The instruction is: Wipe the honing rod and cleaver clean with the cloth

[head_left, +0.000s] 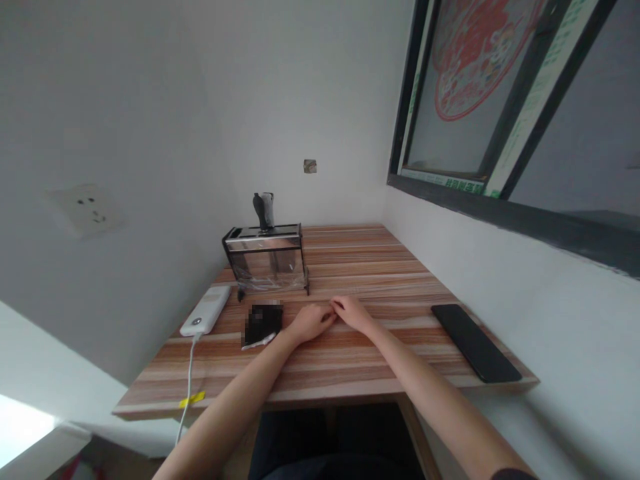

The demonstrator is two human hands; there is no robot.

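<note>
My left hand (311, 321) and my right hand (351, 312) rest side by side on the striped wooden table (360, 267), their fingertips meeting at the middle. The fingers of both are curled and pinched together over a spot too small to make out. A small black card-like object (263, 323) with a white edge lies just left of my left hand. Behind the hands stands a clear box with a metal frame (266, 260), with a dark handle sticking up from its top.
A white power bank (206, 310) with a white cable lies at the table's left. A black phone (475, 341) lies flat near the right edge. White walls close in on three sides; a wall socket (85, 210) is on the left, a dark-framed window (500, 100) on the right.
</note>
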